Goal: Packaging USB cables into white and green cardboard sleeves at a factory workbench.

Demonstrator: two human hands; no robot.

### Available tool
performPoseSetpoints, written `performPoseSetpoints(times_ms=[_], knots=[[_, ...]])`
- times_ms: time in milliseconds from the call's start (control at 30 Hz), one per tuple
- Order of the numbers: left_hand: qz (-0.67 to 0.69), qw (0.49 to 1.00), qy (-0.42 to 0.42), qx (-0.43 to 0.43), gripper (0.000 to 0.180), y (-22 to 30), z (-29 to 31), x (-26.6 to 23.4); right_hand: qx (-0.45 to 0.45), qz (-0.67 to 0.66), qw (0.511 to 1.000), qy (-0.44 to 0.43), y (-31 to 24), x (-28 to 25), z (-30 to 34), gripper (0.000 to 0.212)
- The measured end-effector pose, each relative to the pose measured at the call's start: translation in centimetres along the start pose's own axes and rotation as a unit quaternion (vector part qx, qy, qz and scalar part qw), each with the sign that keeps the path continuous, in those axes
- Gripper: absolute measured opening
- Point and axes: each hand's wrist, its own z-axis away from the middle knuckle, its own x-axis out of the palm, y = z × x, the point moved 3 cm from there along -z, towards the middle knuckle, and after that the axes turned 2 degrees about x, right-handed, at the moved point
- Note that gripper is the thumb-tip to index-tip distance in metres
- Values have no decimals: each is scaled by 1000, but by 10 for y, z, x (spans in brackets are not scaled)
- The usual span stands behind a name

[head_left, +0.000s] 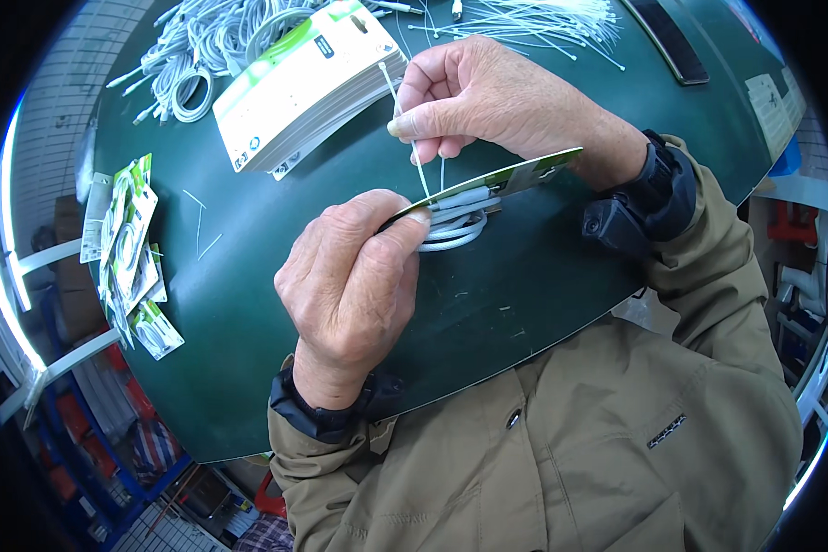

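The top edge crops the heaped grey cables [216,41], thin white plastic ties [552,20] and flat black phone [667,41]. The left grip [345,281] hides one end of the green cardboard card [527,175].

Your cable [460,213] is pale grey, your zip tie [390,83] white, your stacked cards [304,87] white and green, your table [230,340] dark green, your sleeves [722,253] khaki.
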Motion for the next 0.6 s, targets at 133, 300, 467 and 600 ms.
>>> performPoseSetpoints(times_ms=[133,300,467,600], knots=[[0,1000,2,-2,24,1,0,0,-7,-8,1000,-11,0,-1,-1,22],[-6,1000,-6,-7,24,1,-3,0,-9,-41,992,-115,-6,4,0,16],[1,1000,-29,8,21,-1,-5,-5,-7,-92,985,-148,-8,8,0,18],[14,998,-57,7,20,-3,-7,-8,28,-136,978,-155,-8,7,1,20]])
